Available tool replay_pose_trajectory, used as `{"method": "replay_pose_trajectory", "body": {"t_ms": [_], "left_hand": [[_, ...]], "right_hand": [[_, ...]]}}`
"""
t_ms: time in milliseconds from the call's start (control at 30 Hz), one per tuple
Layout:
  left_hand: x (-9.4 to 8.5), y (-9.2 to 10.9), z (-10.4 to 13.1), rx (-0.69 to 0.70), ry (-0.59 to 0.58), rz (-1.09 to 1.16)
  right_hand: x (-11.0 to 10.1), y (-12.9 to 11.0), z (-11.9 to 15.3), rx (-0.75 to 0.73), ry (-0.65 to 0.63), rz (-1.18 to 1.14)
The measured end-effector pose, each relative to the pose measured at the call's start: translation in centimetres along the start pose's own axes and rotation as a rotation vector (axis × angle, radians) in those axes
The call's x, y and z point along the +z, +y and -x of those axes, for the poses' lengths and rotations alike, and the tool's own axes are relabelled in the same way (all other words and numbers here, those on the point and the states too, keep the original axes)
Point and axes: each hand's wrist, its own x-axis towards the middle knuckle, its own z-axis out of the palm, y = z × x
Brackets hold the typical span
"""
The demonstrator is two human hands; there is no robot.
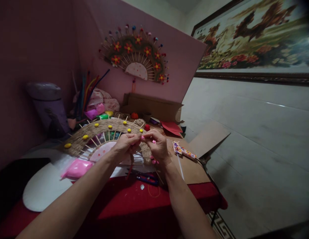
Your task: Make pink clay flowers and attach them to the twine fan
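My left hand (pixel 126 145) and my right hand (pixel 156 145) meet above the fan-shaped craft piece, fingertips pinched together. A small bit of pink clay (pixel 142 137) shows between them, partly covered by the fingers. Below lies the fan (pixel 77 146), made of wooden sticks with a twine-wrapped band and a dotted half-round centre. Yellow oval pieces (pixel 110 126) sit along the band. Several pink pieces (pixel 154 160) are near its right end, beside my right hand. A bag of pink clay (pixel 77 168) lies left of my left hand.
Blue-handled scissors (pixel 147 179) lie on the red tablecloth (pixel 114 202) in front. A cardboard sheet (pixel 194 172) bears a flower-patterned item (pixel 184 152) at right. A finished fan (pixel 136 54) hangs on the pink board behind. A purple container (pixel 47 106) stands at left.
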Motion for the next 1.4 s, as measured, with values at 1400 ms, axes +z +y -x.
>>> {"method": "replay_pose_trajectory", "body": {"t_ms": [1400], "left_hand": [[0.47,-0.2,-0.02,0.019,0.036,0.001]], "right_hand": [[0.17,0.4,0.29,0.064,-0.004,-0.011]]}}
